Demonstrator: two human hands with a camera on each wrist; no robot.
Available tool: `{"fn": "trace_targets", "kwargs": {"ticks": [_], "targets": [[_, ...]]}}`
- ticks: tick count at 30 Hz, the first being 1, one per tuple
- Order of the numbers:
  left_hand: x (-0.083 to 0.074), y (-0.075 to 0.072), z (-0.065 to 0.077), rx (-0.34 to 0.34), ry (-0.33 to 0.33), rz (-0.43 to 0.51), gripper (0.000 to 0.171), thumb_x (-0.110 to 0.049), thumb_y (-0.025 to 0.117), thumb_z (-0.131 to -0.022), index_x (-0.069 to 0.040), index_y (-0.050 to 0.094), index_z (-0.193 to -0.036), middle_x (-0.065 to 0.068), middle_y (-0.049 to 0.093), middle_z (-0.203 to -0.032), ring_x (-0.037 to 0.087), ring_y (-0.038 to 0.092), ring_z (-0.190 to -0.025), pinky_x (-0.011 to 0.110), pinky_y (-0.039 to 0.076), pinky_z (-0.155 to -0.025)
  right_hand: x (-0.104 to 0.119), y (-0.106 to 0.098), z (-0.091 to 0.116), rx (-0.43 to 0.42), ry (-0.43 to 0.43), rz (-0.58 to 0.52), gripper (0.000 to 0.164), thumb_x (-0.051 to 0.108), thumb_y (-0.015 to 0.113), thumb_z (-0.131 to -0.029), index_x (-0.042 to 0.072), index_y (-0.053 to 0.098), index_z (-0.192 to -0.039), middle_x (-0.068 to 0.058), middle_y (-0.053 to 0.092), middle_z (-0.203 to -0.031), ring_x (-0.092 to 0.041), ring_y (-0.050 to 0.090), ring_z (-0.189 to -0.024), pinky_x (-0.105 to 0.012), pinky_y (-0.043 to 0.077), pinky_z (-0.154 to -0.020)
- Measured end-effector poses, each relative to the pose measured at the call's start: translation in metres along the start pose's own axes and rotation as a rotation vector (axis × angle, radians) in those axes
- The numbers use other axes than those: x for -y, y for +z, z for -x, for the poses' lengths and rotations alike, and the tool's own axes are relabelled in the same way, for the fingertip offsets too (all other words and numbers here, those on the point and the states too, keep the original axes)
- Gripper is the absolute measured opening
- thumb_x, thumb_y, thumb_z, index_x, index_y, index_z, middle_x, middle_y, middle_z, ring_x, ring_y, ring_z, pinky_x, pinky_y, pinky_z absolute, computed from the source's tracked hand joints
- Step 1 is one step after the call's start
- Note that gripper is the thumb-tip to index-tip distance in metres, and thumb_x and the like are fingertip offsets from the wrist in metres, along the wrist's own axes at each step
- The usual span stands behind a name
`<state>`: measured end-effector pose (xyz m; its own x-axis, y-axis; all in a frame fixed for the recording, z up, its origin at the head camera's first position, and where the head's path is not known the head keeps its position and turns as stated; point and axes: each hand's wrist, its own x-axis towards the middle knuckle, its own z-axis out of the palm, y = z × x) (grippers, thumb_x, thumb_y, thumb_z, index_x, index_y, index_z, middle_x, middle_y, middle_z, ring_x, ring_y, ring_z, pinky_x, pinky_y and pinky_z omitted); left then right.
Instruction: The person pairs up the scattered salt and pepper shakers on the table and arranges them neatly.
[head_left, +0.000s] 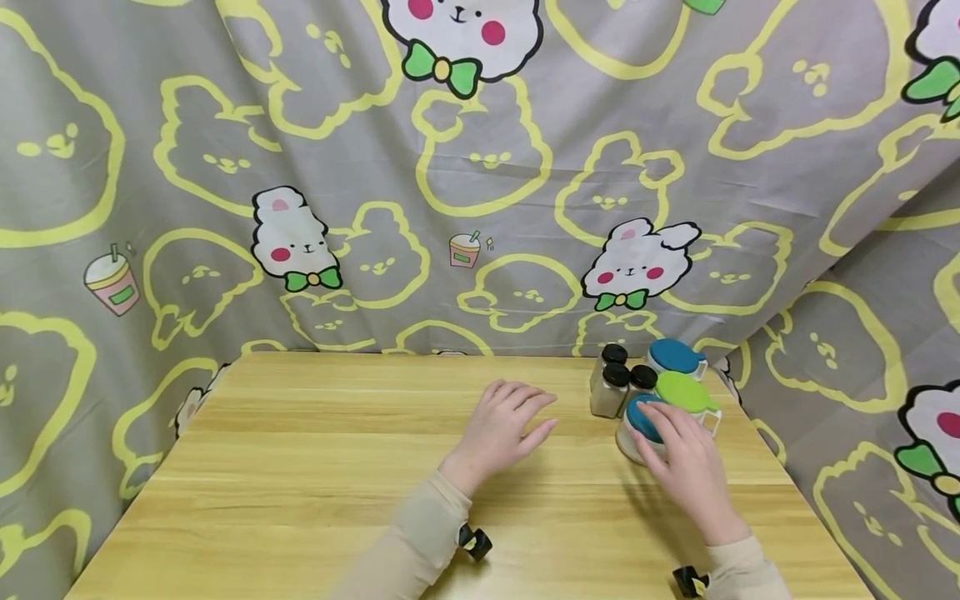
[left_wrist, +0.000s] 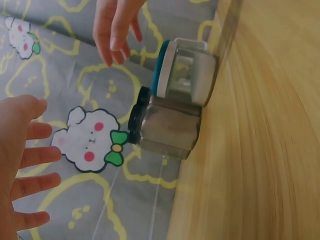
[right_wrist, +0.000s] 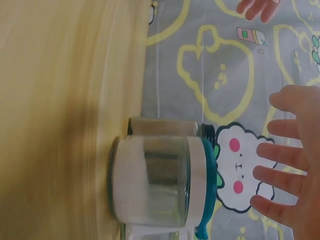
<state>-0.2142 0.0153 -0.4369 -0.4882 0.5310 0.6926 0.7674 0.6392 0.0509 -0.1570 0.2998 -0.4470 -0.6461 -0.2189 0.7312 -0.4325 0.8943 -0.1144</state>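
Head view, nearest: both pale sleeves (head_left: 423, 533) run off the bottom edge. Past them, the left hand (head_left: 498, 429) hangs over the surface (head_left: 300, 458), fingers apart. The right hand (head_left: 688, 457), fingers also apart, hovers above the front blue-lidded jar (head_left: 628, 443), covering part of its lid; the right wrist view shows a gap between. Beyond, three black-capped jars (head_left: 611, 398) overlap, contents unclear; the green-lidded jar (head_left: 682, 390) and rear blue-lidded jar (head_left: 673, 357) are partly hidden. Farthest, patterned cloth (head_left: 495, 250) is cut off above.
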Motion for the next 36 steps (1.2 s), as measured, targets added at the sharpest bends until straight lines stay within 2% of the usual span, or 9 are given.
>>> {"fn": "trace_targets", "kwargs": {"ticks": [7, 15, 26, 30, 36], "targets": [[-0.006, 0.011, -0.007, 0.005, -0.015, 0.023, 0.034, -0.042, 0.058, -0.095, -0.023, 0.066, -0.122, -0.007, 0.069, -0.116, 0.013, 0.062, -0.11, 0.037, 0.046, -0.102, -0.01, 0.0, 0.008, -0.049, -0.002, 0.001, 0.042, 0.019, 0.072, -0.08, 0.0, 0.067, -0.117, -0.019, 0.066, -0.112, -0.038, 0.061, -0.102, -0.054, 0.046, -0.085], [-0.013, 0.024, -0.014, 0.005, -0.029, 0.055, 0.035, -0.042, 0.058, -0.095, -0.023, 0.065, -0.124, -0.007, 0.069, -0.116, 0.012, 0.062, -0.109, 0.035, 0.046, -0.1, -0.02, -0.001, 0.014, -0.014, 0.065, 0.014, 0.046, 0.014, 0.077, -0.075, 0.0, 0.066, -0.118, -0.02, 0.066, -0.113, -0.039, 0.06, -0.103, -0.057, 0.047, -0.084], [-0.023, 0.035, -0.025, 0.053, -0.053, 0.088, 0.037, -0.044, 0.055, -0.097, -0.022, 0.065, -0.125, -0.006, 0.068, -0.118, 0.014, 0.06, -0.113, 0.037, 0.045, -0.102, -0.032, 0.0, 0.019, 0.001, 0.126, 0.024, 0.05, 0.012, 0.079, -0.074, 0.0, 0.065, -0.12, -0.022, 0.066, -0.113, -0.041, 0.06, -0.102, -0.059, 0.047, -0.083], [-0.025, 0.039, -0.027, 0.061, -0.065, 0.103, 0.037, -0.044, 0.054, -0.097, -0.022, 0.065, -0.125, -0.006, 0.068, -0.119, 0.014, 0.06, -0.113, 0.037, 0.045, -0.103, -0.035, -0.002, 0.021, 0.05, 0.19, 0.039, 0.055, 0.019, 0.08, -0.076, -0.003, 0.062, -0.123, -0.024, 0.064, -0.116, -0.043, 0.059, -0.105, -0.061, 0.047, -0.085], [-0.026, 0.043, -0.027, 0.083, -0.095, 0.097, 0.037, -0.044, 0.053, -0.098, -0.023, 0.064, -0.126, -0.006, 0.067, -0.12, 0.014, 0.06, -0.115, 0.037, 0.045, -0.103, -0.038, -0.005, 0.024, 0.204, 0.351, 0.074, 0.069, 0.042, 0.074, -0.083, -0.005, 0.054, -0.129, -0.03, 0.056, -0.126, -0.05, 0.053, -0.112, -0.067, 0.045, -0.084]]}}
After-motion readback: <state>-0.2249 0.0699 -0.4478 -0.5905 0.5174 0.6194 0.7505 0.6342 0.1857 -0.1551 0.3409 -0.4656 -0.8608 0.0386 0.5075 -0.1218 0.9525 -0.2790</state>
